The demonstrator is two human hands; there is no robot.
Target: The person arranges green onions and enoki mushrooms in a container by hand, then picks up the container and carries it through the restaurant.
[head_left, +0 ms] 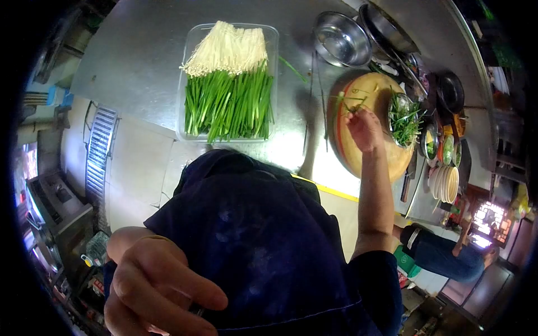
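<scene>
My right hand (365, 130) is over the round wooden chopping board (350, 151), its fingertips closed on a few thin green chive stems (354, 103). Right beside it on the board is a metal bowl heaped with cut greens (404, 120). My left hand (159, 285) is close to the camera at the lower left, in front of the dark apron (258, 241). Its fingers are curled, and a small glint shows between them, but what they hold cannot be made out. A clear plastic tray (182, 112) holds a bundle of green chives (230, 106) below white enoki mushrooms (228, 50).
Steel counter (129, 61) runs under everything. Long thin sticks (309, 106) lie left of the board. A steel bowl (342, 39) and pans (392, 31) are behind; a knife (408, 182), stacked bowls (445, 183) and small dishes sit right. Another person (448, 255) is at the lower right.
</scene>
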